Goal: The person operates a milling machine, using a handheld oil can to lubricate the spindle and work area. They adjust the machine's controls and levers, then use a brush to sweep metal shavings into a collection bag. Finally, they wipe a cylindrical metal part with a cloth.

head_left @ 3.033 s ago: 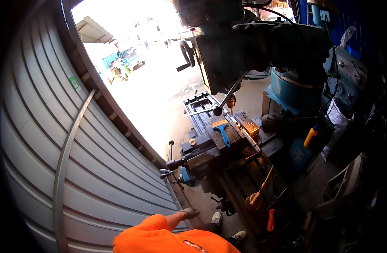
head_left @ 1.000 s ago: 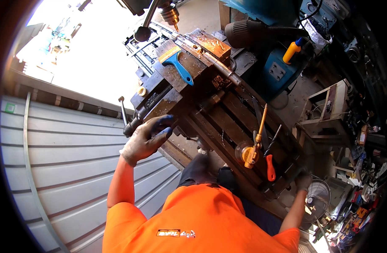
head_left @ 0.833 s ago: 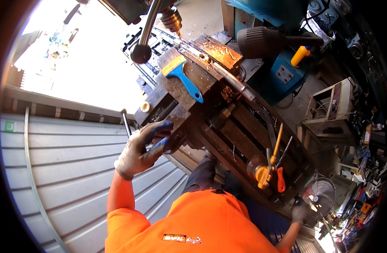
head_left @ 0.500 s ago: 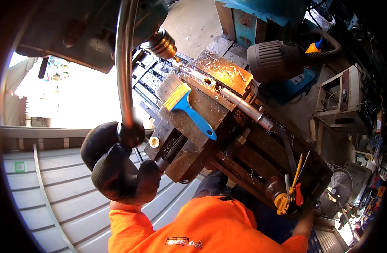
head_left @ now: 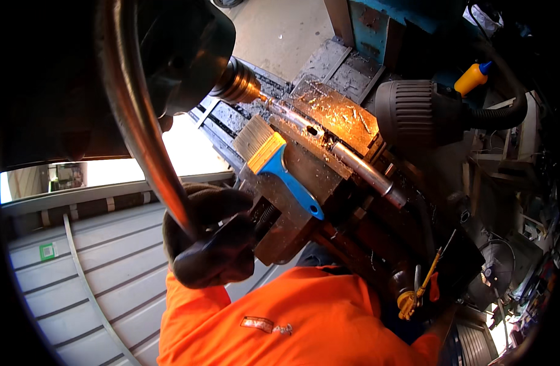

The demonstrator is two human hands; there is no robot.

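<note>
My left hand (head_left: pixel 213 235), in a dark glove, is closed around the lower end of a long curved metal lever (head_left: pixel 136 122). The lever comes down past the dark machine head. A drill chuck (head_left: pixel 238 83) holds a bit, its tip at a slotted metal bar (head_left: pixel 292 119) clamped in a vise (head_left: pixel 307 168). A wide paintbrush with a blue handle (head_left: pixel 289 183) lies on the vise. At the lower right, my right arm (head_left: pixel 429 344) reaches into shadow beside the machine table; its fingers are hidden.
Metal chips lie on the lit block (head_left: pixel 338 110) and the machine table (head_left: pixel 231 116). A grey ribbed lamp (head_left: pixel 414 113) with a flexible neck stands right of the vise. Beyond are a yellow bottle (head_left: pixel 472 79) and a fan (head_left: pixel 496 262). Yellow-handled tools (head_left: pixel 414 299) sit near my right arm.
My left hand has shifted right with the lever's end, and its fingers now wrap the end where a dark knob showed. The lever's upper part appears farther left. The whole view has shifted slightly.
</note>
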